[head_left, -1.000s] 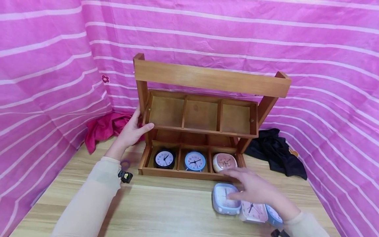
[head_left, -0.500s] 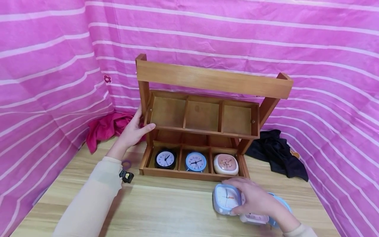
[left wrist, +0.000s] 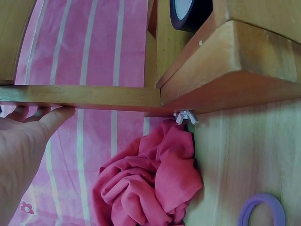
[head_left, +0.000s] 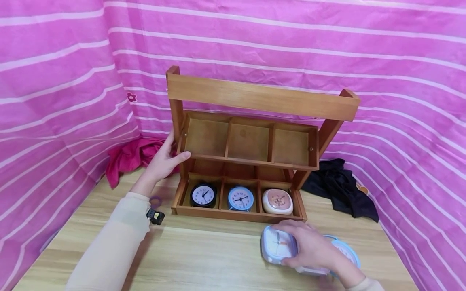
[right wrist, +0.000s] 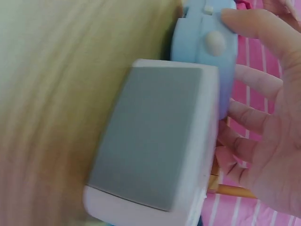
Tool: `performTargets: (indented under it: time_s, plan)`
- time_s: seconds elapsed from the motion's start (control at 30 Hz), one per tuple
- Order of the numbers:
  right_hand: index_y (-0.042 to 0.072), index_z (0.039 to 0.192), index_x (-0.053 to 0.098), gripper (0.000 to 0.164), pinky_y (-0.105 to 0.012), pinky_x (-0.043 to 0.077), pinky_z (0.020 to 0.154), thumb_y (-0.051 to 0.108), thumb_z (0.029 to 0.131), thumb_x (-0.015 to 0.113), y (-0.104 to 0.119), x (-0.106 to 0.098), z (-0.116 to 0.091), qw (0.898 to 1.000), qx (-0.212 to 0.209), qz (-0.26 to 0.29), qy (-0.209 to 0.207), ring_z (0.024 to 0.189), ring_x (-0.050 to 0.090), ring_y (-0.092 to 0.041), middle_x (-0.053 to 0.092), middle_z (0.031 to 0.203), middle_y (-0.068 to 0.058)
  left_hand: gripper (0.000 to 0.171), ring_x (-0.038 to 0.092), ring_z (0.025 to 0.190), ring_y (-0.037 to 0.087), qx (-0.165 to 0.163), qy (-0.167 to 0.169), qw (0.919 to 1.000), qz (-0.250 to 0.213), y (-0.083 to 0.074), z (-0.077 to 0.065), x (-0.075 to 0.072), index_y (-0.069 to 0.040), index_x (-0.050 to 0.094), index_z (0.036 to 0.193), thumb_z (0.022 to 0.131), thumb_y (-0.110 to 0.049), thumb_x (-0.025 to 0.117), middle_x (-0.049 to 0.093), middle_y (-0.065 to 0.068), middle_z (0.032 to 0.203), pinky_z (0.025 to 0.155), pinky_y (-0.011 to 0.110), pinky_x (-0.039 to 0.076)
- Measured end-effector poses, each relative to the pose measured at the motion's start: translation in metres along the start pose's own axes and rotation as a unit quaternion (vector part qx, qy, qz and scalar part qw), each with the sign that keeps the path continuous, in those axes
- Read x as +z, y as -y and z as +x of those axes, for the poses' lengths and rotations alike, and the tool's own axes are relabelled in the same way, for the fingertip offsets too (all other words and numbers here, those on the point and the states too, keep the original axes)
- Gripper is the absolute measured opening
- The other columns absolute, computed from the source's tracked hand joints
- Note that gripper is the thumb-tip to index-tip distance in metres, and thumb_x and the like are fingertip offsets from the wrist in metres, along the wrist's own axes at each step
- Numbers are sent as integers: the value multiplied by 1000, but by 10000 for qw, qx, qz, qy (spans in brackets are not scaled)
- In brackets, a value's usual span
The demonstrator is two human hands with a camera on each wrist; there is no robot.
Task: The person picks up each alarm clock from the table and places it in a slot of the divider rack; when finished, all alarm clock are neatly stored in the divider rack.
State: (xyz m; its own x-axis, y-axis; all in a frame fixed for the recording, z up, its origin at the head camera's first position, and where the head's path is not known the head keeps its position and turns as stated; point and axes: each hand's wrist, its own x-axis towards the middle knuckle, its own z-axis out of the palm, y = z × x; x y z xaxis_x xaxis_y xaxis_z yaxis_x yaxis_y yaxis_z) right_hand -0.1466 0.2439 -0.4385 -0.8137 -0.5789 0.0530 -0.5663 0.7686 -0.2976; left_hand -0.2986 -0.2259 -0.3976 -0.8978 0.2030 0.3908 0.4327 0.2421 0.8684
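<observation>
My left hand holds the left side of a two-tier wooden shelf, its thumb at the front of the upper tray and its fingers against the side post. In the head view my right hand grips a light-blue square alarm clock on the table before the shelf. The right wrist view shows the thumb and fingers on opposite sides of this clock. Beside it lies a pale pink alarm clock, mostly hidden by the hand in the head view. A round light-blue alarm clock lies farther right, partly covered by my forearm.
The lower tray holds a black clock, a blue clock and a white-and-pink clock. Red cloth lies left of the shelf, black cloth right. A purple ring lies near my left wrist. Pink striped fabric surrounds the table.
My right hand has come down from near the lower tray's right end onto the square light-blue clock and gripped it. My left hand has stayed on the shelf.
</observation>
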Motion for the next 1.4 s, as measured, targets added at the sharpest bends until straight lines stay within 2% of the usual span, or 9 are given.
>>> performTargets:
  time_s: [0.23,0.4,0.5,0.6,0.8,0.93,1.07,1.23,1.4]
  plan:
    - [33,137,66,78,-59,47,97,43,66,95,0,4,3,9998,-136,-57,-141,123,61,-23,65,132,9,95,31,152,44,-21,-52,10000,39,-1,-3,-3,-45,6,167,101,-21,71,19,9,173,119,67,28]
    - [32,137,66,80,-53,50,98,44,64,95,2,-1,3,9996,-148,-156,-160,123,60,-21,64,132,11,95,33,152,38,50,30,9999,-144,1,0,3,-45,7,167,101,-13,69,22,9,172,121,61,30]
    - [30,139,66,83,-49,51,97,44,62,95,7,-11,9,9988,-346,-150,-300,124,60,-19,64,136,10,95,35,151,37,35,50,9998,-192,4,1,5,-45,8,167,101,-11,68,24,10,171,122,59,30]
    - [29,142,64,87,-52,51,96,42,62,96,18,-31,22,9958,-690,-83,-588,125,59,-23,62,140,3,96,36,150,39,-2,10,9999,-144,5,1,5,-45,8,167,101,-12,70,25,11,171,122,61,29]
    - [27,145,62,88,-51,51,95,40,65,96,47,-79,60,9862,-1164,32,-1178,126,53,-22,59,144,1,96,38,148,41,8,14,9999,-135,3,1,2,-44,8,167,100,-13,71,27,13,170,121,61,30]
    - [27,146,61,86,-47,54,92,38,69,97,66,-103,91,9824,-1351,126,-1282,128,49,-24,55,147,-1,97,36,150,41,-23,27,9999,-130,2,1,1,-44,7,167,100,-14,70,26,12,170,122,61,28]
    - [24,146,61,84,-45,55,89,36,71,95,79,-116,128,9762,-1655,198,-1385,128,46,-27,53,150,-6,97,35,150,42,-74,32,9999,-100,2,1,0,-45,6,166,100,-14,70,25,11,171,122,63,28]
    - [21,144,63,77,-49,52,96,38,74,92,90,-125,182,9649,-1959,46,-1750,129,48,-33,54,149,-12,98,35,150,41,-34,44,9999,-159,0,1,0,-45,5,166,100,-13,70,25,9,171,121,62,29]
    - [21,143,65,71,-48,44,110,37,78,89,100,-129,224,9679,-1792,41,-1763,137,48,-31,52,151,-11,99,35,150,40,87,30,9998,-199,1,1,0,-41,5,167,100,-12,71,24,10,171,121,60,30]
